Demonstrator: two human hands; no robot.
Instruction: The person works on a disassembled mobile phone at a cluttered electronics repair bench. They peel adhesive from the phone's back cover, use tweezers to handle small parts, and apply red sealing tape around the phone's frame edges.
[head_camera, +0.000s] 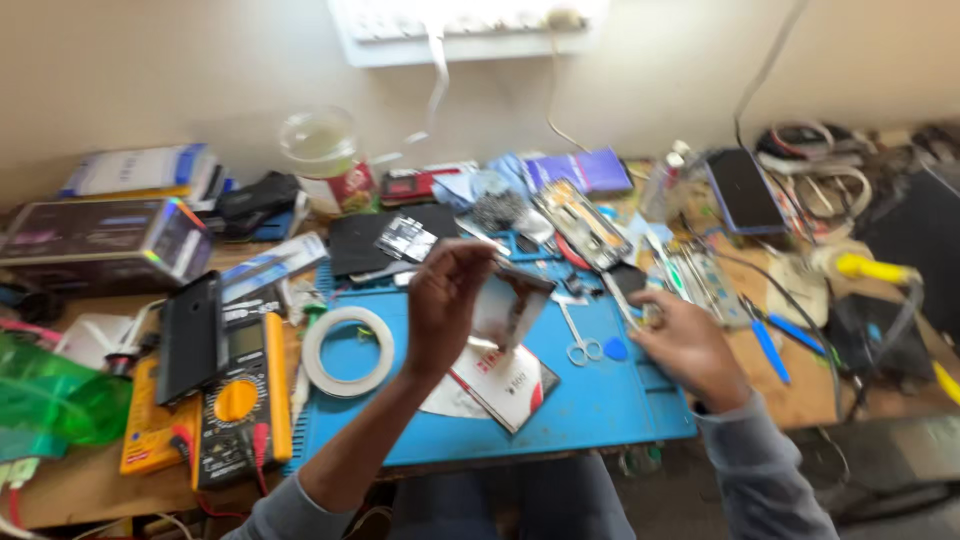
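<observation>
The left hand (445, 305) is raised above the blue mat (600, 405), fingers pinched shut on a thin, shiny sheet (510, 305) that hangs tilted from the fingertips. The right hand (690, 345) rests at the mat's right edge, fingers curled; whether it grips anything cannot be told through the blur. Just beside it lie small scissors (580, 345). Beneath the sheet sits a white packet with a red corner (505, 380). To the left on the mat lies a white tape ring (347, 350), then a yellow meter (240, 400). Far left stands a dark box with coloured edges (100, 245); at the far side, a round tub with a red label (335, 170).
</observation>
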